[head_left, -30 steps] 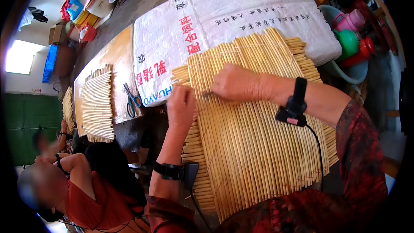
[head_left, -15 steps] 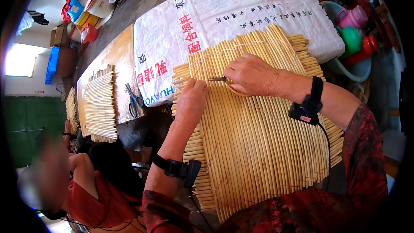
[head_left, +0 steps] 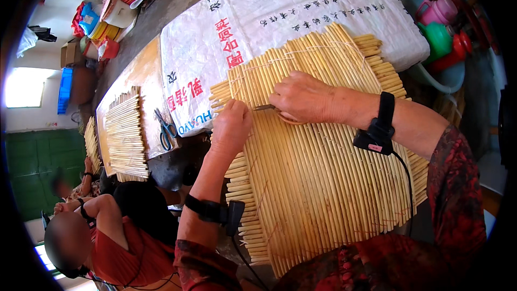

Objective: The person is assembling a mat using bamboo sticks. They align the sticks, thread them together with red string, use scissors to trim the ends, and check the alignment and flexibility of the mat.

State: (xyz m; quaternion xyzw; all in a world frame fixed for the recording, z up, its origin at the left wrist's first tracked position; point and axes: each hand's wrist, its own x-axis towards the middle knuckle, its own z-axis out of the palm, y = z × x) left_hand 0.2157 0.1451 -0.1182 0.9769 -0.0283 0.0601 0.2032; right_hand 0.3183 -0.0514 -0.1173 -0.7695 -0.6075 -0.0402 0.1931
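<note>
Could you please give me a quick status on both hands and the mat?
Left hand pressing on stalk mat. Right hand gripping a thin metal tool at the mat. Nothing blocking them.

Craft workshop, reed mats (head_left: 323, 172) on long worktable (head_left: 141, 70), scissors (head_left: 166, 133), woven sacks (head_left: 301, 16)

Round pale-yellow mat of straw/reed stalks (head_left: 323, 183): matt, dry, ribbed surface, bound w/ thin pale string. White woven-plastic sack sheet w/ red and black print (head_left: 301, 16): slight sheen, creased. Small dark metal blade (head_left: 265, 107) at right hand (head_left: 304, 97): dull. Brown wooden board (head_left: 141, 73): smooth, matt. Blue-handled scissors (head_left: 166, 132): plastic grips, metal blades. Dark red patterned cloth sleeve (head_left: 458, 205): soft, matt.
</note>
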